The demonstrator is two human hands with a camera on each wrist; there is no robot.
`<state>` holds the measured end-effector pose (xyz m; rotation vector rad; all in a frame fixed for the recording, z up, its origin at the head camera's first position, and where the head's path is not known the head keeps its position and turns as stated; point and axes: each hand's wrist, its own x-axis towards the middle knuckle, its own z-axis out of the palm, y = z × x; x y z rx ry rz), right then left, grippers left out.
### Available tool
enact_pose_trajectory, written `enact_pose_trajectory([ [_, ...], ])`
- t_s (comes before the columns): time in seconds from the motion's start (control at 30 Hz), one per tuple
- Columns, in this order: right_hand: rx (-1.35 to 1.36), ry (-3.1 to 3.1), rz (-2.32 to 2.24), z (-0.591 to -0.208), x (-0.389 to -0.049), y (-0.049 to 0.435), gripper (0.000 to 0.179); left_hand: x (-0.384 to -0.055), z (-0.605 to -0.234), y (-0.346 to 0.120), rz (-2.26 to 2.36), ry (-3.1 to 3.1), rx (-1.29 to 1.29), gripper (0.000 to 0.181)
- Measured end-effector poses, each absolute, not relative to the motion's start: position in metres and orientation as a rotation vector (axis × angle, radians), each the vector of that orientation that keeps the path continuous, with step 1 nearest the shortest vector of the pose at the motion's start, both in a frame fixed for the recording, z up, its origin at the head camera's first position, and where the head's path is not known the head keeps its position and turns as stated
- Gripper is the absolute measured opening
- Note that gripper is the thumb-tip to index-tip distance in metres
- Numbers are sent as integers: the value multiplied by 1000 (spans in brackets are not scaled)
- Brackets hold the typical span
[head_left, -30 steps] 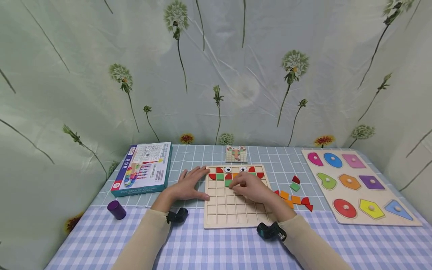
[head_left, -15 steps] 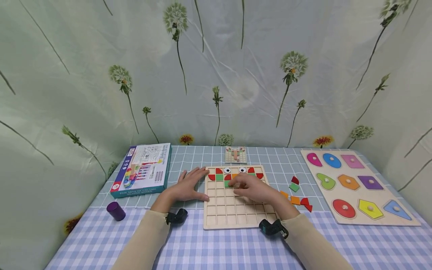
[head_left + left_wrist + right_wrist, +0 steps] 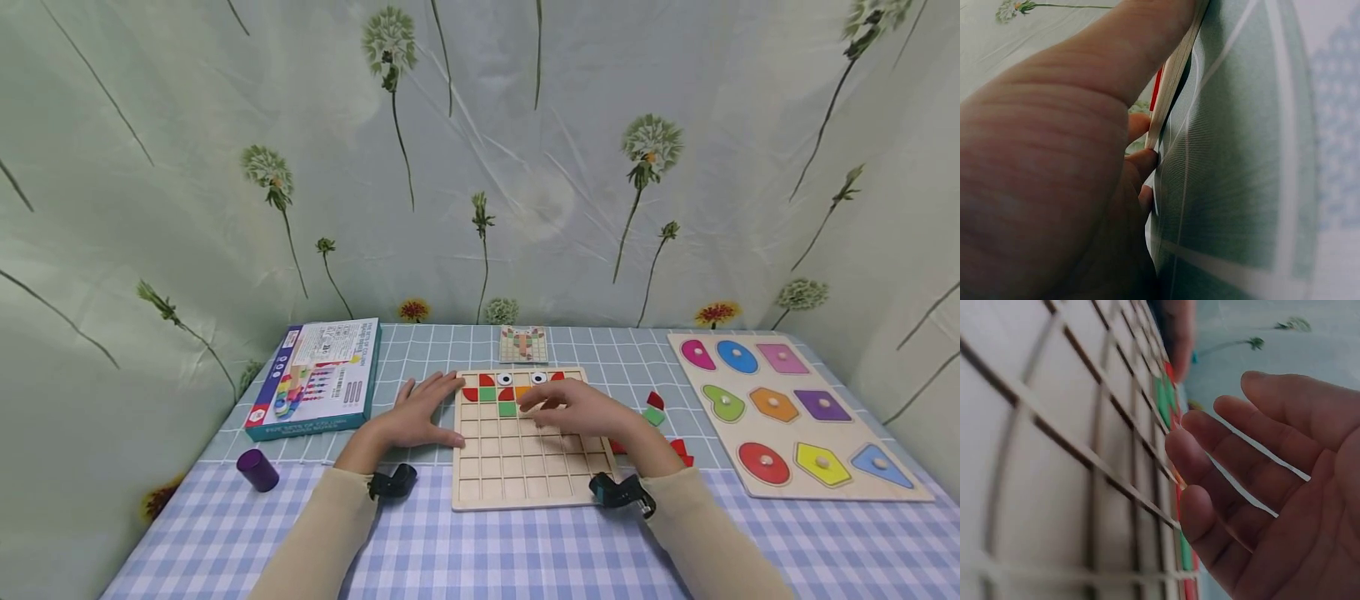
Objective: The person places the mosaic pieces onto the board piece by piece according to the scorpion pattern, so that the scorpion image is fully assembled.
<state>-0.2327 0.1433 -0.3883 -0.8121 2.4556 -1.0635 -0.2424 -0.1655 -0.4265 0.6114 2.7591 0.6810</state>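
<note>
A wooden grid board (image 3: pixel 491 492) lies before me, with red, green and orange pieces and two eye pieces in its upper rows. One green square (image 3: pixel 507 409) sits in the third row. My left hand (image 3: pixel 416 419) rests with spread fingers at the board's left edge; the left wrist view shows its thumb (image 3: pixel 1097 56) and fingertips along that edge. Over the board's upper right hovers my right hand (image 3: pixel 577 410), partly covering the pieces there. In the right wrist view its fingers (image 3: pixel 1197 509) are loosely bent and hold nothing.
A small pattern card (image 3: pixel 523 344) lies behind the board. Loose pieces, among them a green square (image 3: pixel 653 416), lie to the right, some behind my forearm. Farther right is a knob puzzle (image 3: pixel 810 483). At left are a box (image 3: pixel 330 367) and a purple cylinder (image 3: pixel 258 470).
My right hand has drawn back rightward from the green square in the third row, and its fingers have loosened. The left hand stays at the board's edge.
</note>
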Motion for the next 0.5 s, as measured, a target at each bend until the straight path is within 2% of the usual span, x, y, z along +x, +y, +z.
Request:
enact_pose_trajectory([
  [0.5, -605, 2547, -995, -375, -245, 201, 33, -241, -426, -165, 676, 2758, 600, 101],
])
